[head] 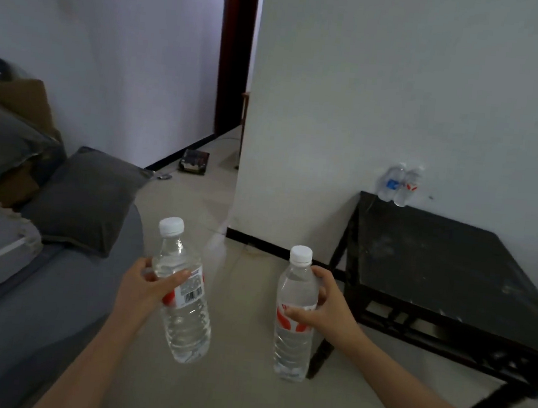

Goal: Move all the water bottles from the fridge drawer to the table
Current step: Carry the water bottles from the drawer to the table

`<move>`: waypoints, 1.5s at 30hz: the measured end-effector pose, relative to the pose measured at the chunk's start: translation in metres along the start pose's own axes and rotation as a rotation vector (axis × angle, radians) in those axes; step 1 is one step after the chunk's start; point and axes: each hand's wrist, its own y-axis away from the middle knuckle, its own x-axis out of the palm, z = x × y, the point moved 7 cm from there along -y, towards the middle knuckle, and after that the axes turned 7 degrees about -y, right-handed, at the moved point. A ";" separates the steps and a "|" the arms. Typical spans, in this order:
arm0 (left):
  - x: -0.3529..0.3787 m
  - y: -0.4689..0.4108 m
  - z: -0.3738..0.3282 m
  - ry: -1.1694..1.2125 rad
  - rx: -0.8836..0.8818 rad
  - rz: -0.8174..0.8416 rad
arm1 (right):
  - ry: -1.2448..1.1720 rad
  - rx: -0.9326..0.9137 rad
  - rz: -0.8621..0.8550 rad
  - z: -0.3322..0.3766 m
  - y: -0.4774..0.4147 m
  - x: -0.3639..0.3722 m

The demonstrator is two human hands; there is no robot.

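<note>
My left hand grips a clear water bottle with a white cap and a red and white label, tilted slightly left. My right hand holds a second clear water bottle, upright, with a white cap and red label. Both are held in the air over the pale floor. A dark square table stands to the right against the white wall. Two more bottles stand at its far left corner, one with a blue label and one with a red label. The fridge drawer is out of sight.
A grey sofa with dark cushions fills the left side. A white wall corner juts out ahead, with a hallway and a dark door frame beyond. A small dark object lies on the hallway floor.
</note>
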 end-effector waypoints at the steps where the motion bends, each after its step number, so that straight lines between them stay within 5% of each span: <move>1: 0.011 -0.011 0.001 -0.002 -0.001 0.024 | 0.004 0.015 -0.014 -0.005 -0.007 -0.006; 12: 0.140 -0.134 -0.019 -0.093 0.016 0.241 | 0.054 0.026 -0.122 -0.037 -0.142 -0.080; 27: 0.265 -0.286 -0.040 -0.077 0.043 0.298 | 0.070 0.106 -0.241 -0.074 -0.288 -0.157; 45: 0.456 -0.546 -0.068 -0.054 0.132 0.605 | 0.100 0.272 -0.608 -0.099 -0.464 -0.250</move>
